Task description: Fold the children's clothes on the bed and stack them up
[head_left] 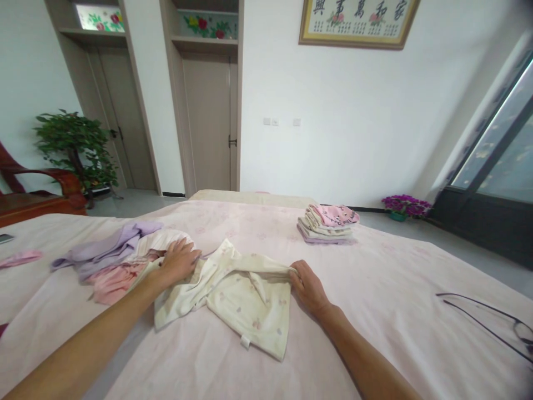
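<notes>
A cream child-size garment with small printed motifs lies rumpled on the pink sheet, a white tag at its lower edge. I cannot tell whether it is a top or trousers. My right hand pinches its upper right corner between thumb and fingers. Over its left end rests my left hand, fingers spread on the cloth, beside a loose heap of clothes. In that heap are a lilac garment, a pink one and a white one, partly covered by the left hand and forearm.
A folded stack of clothes, pink on top, stands toward the back right of the sheet. Eyeglasses lie at the right edge. A pink cloth strip and a phone-like object are at the far left.
</notes>
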Motion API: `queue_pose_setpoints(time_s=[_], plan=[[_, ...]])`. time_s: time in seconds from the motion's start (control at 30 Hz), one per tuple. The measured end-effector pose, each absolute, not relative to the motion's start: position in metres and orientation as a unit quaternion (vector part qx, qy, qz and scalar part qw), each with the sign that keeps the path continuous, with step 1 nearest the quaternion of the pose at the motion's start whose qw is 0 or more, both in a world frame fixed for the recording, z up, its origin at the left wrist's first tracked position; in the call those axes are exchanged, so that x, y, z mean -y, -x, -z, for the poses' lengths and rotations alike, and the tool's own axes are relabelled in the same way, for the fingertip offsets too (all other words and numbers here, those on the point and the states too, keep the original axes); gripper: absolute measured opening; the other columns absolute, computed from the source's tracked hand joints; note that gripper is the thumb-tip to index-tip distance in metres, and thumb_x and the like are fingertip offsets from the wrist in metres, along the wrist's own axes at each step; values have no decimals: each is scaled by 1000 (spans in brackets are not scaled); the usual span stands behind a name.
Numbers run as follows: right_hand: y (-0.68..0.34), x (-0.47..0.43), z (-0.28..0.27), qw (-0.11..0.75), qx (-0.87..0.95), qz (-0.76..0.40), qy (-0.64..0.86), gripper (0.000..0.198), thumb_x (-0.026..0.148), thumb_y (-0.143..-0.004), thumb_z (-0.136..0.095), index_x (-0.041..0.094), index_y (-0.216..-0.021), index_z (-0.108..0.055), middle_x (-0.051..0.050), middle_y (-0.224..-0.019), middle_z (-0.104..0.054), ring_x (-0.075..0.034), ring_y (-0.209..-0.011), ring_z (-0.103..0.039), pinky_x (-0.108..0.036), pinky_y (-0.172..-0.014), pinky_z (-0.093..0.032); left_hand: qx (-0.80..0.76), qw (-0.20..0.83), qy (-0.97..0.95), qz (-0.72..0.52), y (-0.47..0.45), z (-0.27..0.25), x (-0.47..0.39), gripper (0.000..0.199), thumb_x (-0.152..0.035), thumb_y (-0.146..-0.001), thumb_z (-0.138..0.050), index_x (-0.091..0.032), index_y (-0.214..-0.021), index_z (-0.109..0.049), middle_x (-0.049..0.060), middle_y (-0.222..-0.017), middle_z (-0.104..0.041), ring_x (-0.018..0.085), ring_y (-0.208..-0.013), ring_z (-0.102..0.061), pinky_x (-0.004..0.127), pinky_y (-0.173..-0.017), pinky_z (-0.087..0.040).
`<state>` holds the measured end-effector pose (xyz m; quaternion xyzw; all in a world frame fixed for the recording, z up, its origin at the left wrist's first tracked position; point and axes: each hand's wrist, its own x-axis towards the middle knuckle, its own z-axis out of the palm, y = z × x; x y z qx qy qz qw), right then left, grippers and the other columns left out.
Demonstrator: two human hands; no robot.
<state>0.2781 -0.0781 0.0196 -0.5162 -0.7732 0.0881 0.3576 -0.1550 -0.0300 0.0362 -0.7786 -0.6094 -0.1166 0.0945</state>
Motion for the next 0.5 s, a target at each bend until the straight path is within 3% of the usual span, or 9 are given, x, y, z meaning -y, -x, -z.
queue_pose_setpoints(time_s=[0.13,0.27,0.4,0.5], plan=[[-296,69,-16,517,629,-193,548,35,51,-93,-42,21,-88,-58,-1,-76,-58,-18,-73,-52,-30,-69,-44,616,118,772,101,207,-19,27,42,-8,-81,-44,-24,-110,-71,12,-134,-61,36,-133,-44,65,-113,-10],[-308,62,-17,638,475,-298,528,38,55,-83,-56,18,-89,-61,2,-68,-56,-14,-60,-49,-26,-55,-41,616,117,769,125,247,-17,42,46,-6,-83,-38,-24,-108,-71,10,-135,-61,33,-129,-48,62,-115,-4],[-317,54,-18,705,368,-329,510,36,51,-73,-64,18,-87,-62,5,-61,-53,-12,-54,-46,-25,-51,-39,631,138,755,113,264,-21,51,44,-4,-86,-35,-24,-100,-72,6,-131,-64,30,-126,-51,61,-115,-5],[-336,48,-17,696,347,-249,577,34,50,-73,-56,17,-80,-61,4,-62,-55,-15,-59,-50,-28,-56,-43,653,159,735,90,260,-26,50,46,-2,-85,-34,-23,-97,-73,5,-131,-64,30,-124,-52,63,-112,-10]])
